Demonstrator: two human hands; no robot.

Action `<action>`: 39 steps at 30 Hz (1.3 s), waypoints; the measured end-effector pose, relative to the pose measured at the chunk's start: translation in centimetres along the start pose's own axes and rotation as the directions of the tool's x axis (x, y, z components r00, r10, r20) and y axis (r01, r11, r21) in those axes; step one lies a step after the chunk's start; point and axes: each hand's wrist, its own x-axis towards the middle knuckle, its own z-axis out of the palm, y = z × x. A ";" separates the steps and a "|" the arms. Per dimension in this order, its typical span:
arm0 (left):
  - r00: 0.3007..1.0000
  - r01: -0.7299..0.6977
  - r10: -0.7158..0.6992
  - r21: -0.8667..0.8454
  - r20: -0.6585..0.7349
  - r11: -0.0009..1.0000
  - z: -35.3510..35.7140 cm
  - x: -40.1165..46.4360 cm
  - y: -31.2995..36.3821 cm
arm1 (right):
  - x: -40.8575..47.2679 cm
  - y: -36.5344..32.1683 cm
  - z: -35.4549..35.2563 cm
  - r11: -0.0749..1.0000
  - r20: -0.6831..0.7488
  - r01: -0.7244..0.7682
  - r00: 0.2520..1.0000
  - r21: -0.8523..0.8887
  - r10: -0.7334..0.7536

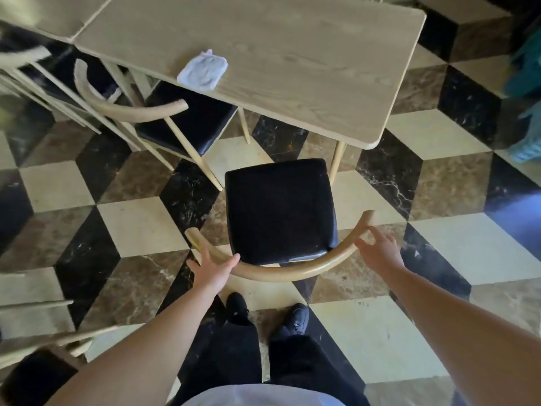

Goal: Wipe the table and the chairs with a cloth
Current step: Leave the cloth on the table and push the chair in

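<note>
Checkered marble floor [140, 230] underfoot. Left hand [212, 269], fingers spread, and right hand [377, 249], fingers loosely apart, touch curved wooden backrest [278, 272] of black-cushioned chair [279, 209]. Beyond, crumpled pale cloth [202, 70] lies on light wooden table [292, 54].

Pale wood, black glossy upholstery, polished stone

The table [292, 63] top is light wood with visible grain, matt and smooth; its legs look like the same pale wood or painted to match, which cannot be told. The cloth [203, 70] on it is a soft, crumpled, whitish-grey fabric, matt. The near chair [279, 212] has a black seat pad with a leather-like sheen and a bent backrest of smooth, lightly lacquered blond wood; the second chair [187, 118] shows the same black glossy pad and curved wood rail. The floor [439, 186] is polished marble-like tile in cream, veined brown and veined black, reflecting light
</note>
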 end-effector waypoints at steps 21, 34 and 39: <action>0.844 0.532 -0.454 -0.552 0.286 0.642 -2.1 9.3 2.7 | 6.2 -2.3 2.4 0.534 0.414 -0.637 0.769 0.556 0.487; 0.856 0.455 -0.511 -0.575 0.073 0.680 -0.8 10.1 2.0 | 8.8 -2.5 4.0 0.455 0.354 -0.694 0.695 0.558 0.626; 0.875 0.428 -0.476 -0.605 0.091 0.672 -1.5 10.6 2.9 | 8.3 -3.4 3.6 0.464 0.312 -0.644 0.731 0.608 0.607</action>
